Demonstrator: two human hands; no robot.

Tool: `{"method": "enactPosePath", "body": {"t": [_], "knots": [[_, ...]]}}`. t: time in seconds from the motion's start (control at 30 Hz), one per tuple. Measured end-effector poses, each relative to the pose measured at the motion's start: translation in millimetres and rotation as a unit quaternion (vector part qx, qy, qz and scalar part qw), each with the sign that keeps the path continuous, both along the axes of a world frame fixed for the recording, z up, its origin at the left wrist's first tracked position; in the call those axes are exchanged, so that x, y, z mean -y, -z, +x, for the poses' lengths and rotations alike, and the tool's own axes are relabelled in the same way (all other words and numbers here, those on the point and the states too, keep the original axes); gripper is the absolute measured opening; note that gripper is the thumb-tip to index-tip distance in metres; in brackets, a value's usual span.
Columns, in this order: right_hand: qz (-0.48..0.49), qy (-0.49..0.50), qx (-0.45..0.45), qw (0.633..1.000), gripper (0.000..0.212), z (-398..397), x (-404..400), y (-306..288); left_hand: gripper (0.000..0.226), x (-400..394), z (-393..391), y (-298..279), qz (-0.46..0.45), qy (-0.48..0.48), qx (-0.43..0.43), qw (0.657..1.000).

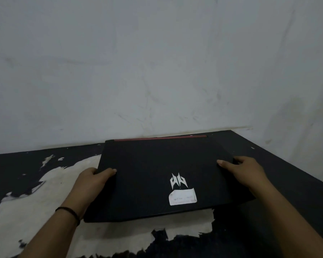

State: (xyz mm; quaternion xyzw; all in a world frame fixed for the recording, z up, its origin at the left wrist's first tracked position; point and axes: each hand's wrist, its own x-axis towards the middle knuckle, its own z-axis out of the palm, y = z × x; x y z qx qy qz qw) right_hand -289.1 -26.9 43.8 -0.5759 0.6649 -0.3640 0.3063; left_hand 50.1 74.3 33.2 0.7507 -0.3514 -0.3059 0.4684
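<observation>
A closed black laptop (pixel 153 168) lies on the table, its lid up, with a silver logo and a white sticker near the front and a red strip along the far hinge edge. My left hand (pixel 93 180) grips the laptop's left edge, thumb on top of the lid. On the opposite side, my right hand (pixel 242 170) grips the right edge, thumb lying on the lid and fingers curled round the side. A black band circles my left wrist.
The table (pixel 280 155) has a black top with large worn pale patches on the left and front. A bare white wall (pixel 157 62) stands right behind the laptop. The table's right edge runs diagonally at the far right.
</observation>
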Motion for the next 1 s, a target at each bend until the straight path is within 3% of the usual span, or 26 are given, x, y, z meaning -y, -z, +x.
{"method": "enactPosePath", "body": {"t": [0.2,0.5,0.73,1.0], "knots": [[-0.027,-0.011,-0.006,1.000,0.076,23.4,-30.8,1.7,0.040,-45.0,23.2,-14.3,-0.025,-0.002,0.017,1.000],[-0.017,-0.036,-0.003,0.999,0.061,67.6,-66.1,18.6,0.050,-100.4,54.5,-12.2,-0.010,-0.018,0.072,0.997],[-0.007,-0.045,-0.001,0.999,0.067,90.2,-82.1,33.7,0.047,-115.4,80.6,11.7,-0.007,-0.028,0.080,0.996],[0.003,-0.056,-0.029,0.998,0.068,106.6,-90.8,37.9,0.062,-124.8,96.2,39.7,0.002,-0.085,0.122,0.989]]}}
